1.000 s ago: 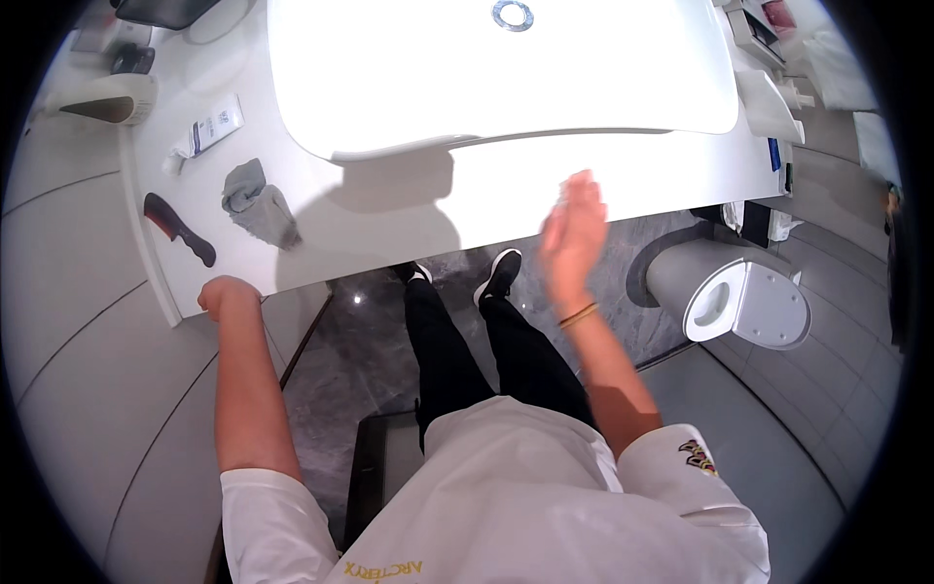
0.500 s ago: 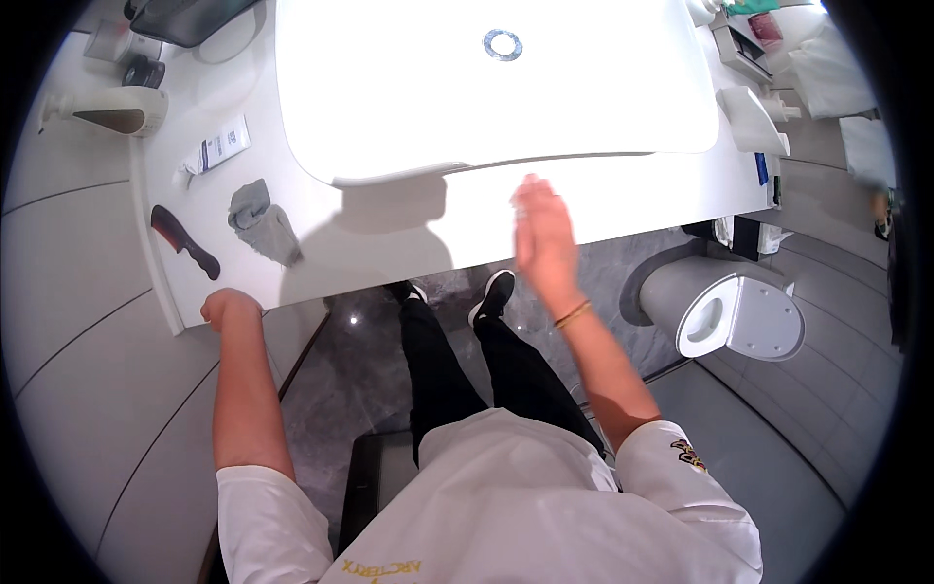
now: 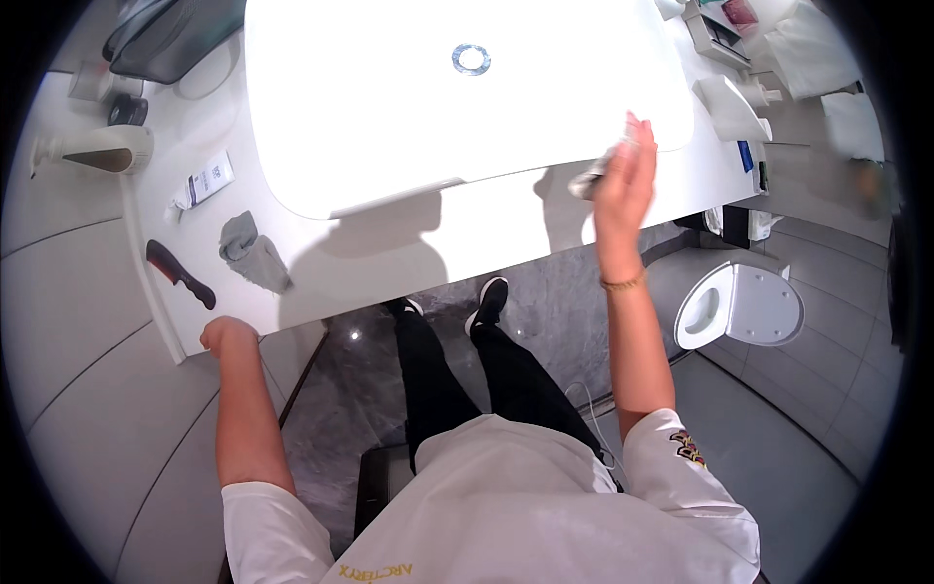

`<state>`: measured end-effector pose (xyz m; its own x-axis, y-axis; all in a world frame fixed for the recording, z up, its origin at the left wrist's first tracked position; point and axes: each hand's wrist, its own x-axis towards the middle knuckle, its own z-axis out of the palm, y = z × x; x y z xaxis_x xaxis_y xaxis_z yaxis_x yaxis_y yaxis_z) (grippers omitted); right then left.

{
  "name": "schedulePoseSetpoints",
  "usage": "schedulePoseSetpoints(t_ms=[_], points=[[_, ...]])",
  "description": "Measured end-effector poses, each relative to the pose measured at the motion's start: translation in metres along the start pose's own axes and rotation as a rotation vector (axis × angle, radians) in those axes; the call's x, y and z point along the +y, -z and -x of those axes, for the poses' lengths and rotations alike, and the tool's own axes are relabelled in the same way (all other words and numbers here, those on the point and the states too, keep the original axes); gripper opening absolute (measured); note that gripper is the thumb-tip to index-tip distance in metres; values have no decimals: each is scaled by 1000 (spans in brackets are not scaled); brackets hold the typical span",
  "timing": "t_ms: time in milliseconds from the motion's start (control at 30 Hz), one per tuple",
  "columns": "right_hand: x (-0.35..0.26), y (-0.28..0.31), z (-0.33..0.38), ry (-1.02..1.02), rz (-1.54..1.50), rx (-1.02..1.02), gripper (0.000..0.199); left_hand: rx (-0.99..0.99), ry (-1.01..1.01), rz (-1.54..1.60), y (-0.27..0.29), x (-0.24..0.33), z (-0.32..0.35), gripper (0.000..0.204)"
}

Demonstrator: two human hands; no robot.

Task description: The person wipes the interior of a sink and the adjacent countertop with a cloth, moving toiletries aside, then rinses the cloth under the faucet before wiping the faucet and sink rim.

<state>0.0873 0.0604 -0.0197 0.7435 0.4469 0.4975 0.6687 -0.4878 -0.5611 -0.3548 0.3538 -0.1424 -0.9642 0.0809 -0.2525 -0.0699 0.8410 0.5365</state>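
My right hand (image 3: 623, 200) is over the front rim of the white sink (image 3: 336, 200), fingers stretched and slightly blurred. Under its palm side it holds a crumpled greyish-white wad (image 3: 588, 182), like tissue or thin cloth. My left hand (image 3: 232, 336) rests curled at the counter's (image 3: 516, 229) front left edge; I see nothing in it, and its fingertips are partly hidden. Close beyond it lies a dark comb (image 3: 180, 274) with a red strip. A folded grey cloth (image 3: 253, 253) is right of the comb, and a white tube (image 3: 204, 183) lies behind them.
A hair dryer (image 3: 97, 151), a dark round container (image 3: 127, 110) and a grey mesh bag (image 3: 175, 44) line the back left. To the right stand a white pump bottle (image 3: 759, 92) and an open box (image 3: 715, 39). The toilet (image 3: 739, 304) is below, right of the counter.
My right hand has swept right along the sink's front edge, and the pale wad now shows beside it. My left hand stays at the counter edge. The view has shifted slightly.
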Motion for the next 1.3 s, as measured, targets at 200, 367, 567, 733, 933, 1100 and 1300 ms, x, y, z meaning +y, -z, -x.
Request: schedulePoseSetpoints(t_ms=[200,367,567,733,933,1100,1300], points=[[-100,-79,61,-15,-628,-97,19,38,19,-12,9,4,10,42],[-163,-111,89,406,-154,-133,29,4,-21,69,4,0,11,42],[-53,-57,28,291,-562,-124,17,27,-109,-83,4,1,9,38],[60,-5,-16,628,49,-102,17,-23,-191,-118,10,1,14,41],[107,16,-32,610,73,-34,20,-84,-170,-71,11,2,0,39],[112,22,-33,329,-9,44,27,-52,-162,-115,5,-1,-4,37],[104,33,-56,-19,87,-103,43,-126,-205,-166,12,-1,3,37]])
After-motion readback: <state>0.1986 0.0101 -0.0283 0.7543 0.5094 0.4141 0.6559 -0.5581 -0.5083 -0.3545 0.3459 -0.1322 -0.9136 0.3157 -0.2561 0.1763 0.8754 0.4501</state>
